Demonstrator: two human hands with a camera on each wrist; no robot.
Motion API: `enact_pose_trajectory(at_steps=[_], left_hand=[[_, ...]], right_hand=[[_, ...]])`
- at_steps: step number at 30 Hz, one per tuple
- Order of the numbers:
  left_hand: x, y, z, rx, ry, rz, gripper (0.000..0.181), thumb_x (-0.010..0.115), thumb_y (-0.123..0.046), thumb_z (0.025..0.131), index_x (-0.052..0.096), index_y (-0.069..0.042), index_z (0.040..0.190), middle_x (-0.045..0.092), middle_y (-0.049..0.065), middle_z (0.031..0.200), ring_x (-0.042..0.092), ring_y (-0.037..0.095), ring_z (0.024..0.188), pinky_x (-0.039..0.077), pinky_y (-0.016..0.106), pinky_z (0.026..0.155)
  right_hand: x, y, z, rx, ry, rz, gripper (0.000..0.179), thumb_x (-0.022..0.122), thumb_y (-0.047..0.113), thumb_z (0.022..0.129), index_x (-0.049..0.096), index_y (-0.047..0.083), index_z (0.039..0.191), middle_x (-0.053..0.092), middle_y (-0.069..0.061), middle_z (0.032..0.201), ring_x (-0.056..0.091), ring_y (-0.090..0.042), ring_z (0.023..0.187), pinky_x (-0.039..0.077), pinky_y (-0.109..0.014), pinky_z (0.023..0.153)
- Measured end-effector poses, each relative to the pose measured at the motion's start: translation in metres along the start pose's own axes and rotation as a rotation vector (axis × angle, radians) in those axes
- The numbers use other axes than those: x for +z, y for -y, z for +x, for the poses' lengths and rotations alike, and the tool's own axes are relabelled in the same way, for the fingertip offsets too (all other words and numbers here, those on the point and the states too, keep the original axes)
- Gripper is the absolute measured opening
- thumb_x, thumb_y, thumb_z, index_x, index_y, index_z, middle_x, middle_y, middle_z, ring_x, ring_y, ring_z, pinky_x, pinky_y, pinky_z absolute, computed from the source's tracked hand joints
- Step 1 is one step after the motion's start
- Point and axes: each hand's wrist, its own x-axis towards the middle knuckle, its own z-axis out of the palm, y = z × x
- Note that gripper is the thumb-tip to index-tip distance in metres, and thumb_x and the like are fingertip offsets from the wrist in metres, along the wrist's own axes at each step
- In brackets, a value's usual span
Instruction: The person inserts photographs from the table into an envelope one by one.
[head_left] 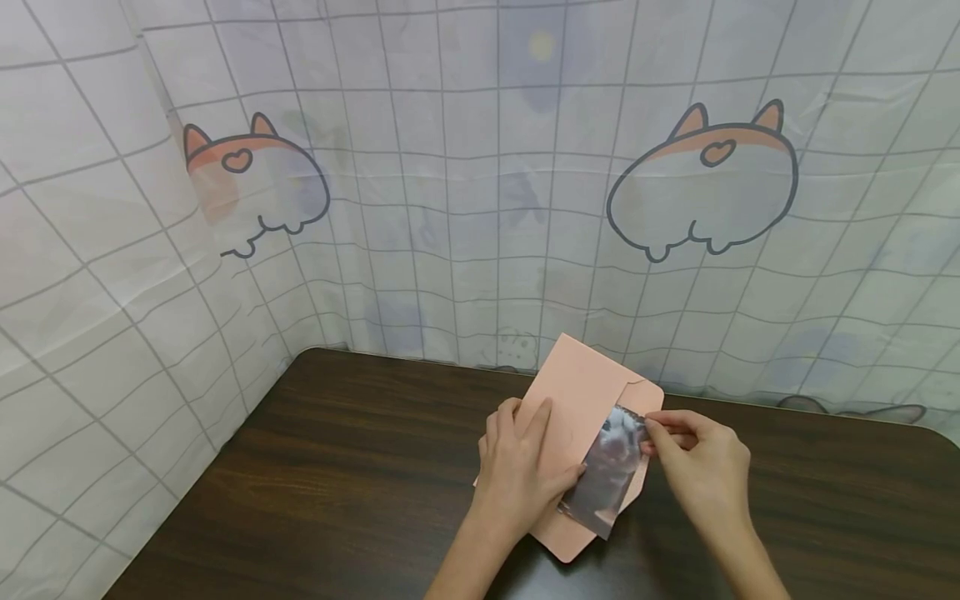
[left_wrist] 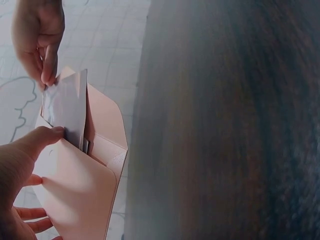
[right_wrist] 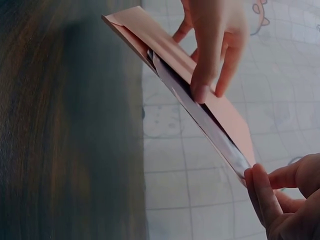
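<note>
A pale pink paper envelope (head_left: 573, 400) is held at a slant over the dark table, its flap folded open to the right. My left hand (head_left: 513, 467) grips it, fingers spread over the front panel and thumb at the edge of the opening. A glossy silvery-purple photo card (head_left: 611, 467) sticks partly out of the pocket; its other part is hidden behind the front panel. Between thumb and fingertips, my right hand (head_left: 701, 458) pinches the card's upper right corner. In the left wrist view, the left thumb overlaps the card (left_wrist: 75, 107) close to the pocket's edge.
The dark wood-grain table (head_left: 300, 475) extends to the left and right of the hands. Behind it and along its left side hangs a white grid-patterned curtain (head_left: 465, 208) with cartoon corgi prints, close to the envelope's far corner.
</note>
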Motion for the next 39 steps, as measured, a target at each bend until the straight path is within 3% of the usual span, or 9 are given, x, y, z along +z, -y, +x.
enact_pose_trajectory(at_steps=[12, 21, 30, 39], left_hand=[[0.000, 0.000, 0.001, 0.011, -0.019, 0.016, 0.081, 0.091, -0.043, 0.077, 0.062, -0.010, 0.145, 0.051, 0.018, 0.137, 0.051, 0.037, 0.123, 0.048, 0.053, 0.095], [0.001, 0.000, 0.000, 0.038, -0.055, 0.014, 0.082, 0.093, -0.041, 0.074, 0.063, -0.009, 0.143, 0.051, 0.020, 0.137, 0.051, 0.038, 0.122, 0.049, 0.054, 0.093], [-0.001, 0.000, 0.000, 0.032, -0.039, -0.010, 0.081, 0.092, -0.040, 0.075, 0.062, -0.008, 0.144, 0.050, 0.020, 0.139, 0.050, 0.039, 0.124, 0.048, 0.055, 0.095], [0.000, -0.001, 0.000, 0.041, -0.058, -0.014, 0.081, 0.091, -0.039, 0.072, 0.064, -0.008, 0.142, 0.052, 0.020, 0.137, 0.051, 0.038, 0.122, 0.048, 0.054, 0.093]], right_hand=[[0.010, 0.004, -0.004, 0.031, -0.066, 0.044, 0.013, 0.074, 0.005, 0.096, 0.079, -0.005, 0.102, 0.078, -0.012, 0.074, 0.059, 0.016, 0.055, 0.044, -0.012, 0.052], [0.016, 0.006, -0.006, 0.003, -0.095, 0.064, 0.013, 0.074, 0.004, 0.096, 0.079, -0.007, 0.102, 0.078, -0.016, 0.077, 0.058, 0.018, 0.056, 0.046, -0.009, 0.054], [0.015, 0.003, -0.004, -0.043, -0.091, -0.010, 0.012, 0.076, 0.005, 0.096, 0.079, -0.004, 0.101, 0.078, -0.015, 0.077, 0.052, 0.023, 0.056, 0.042, -0.009, 0.054], [0.017, 0.004, -0.004, -0.025, -0.030, 0.052, 0.013, 0.073, 0.003, 0.097, 0.078, -0.008, 0.103, 0.078, -0.017, 0.080, 0.058, 0.018, 0.056, 0.046, -0.007, 0.056]])
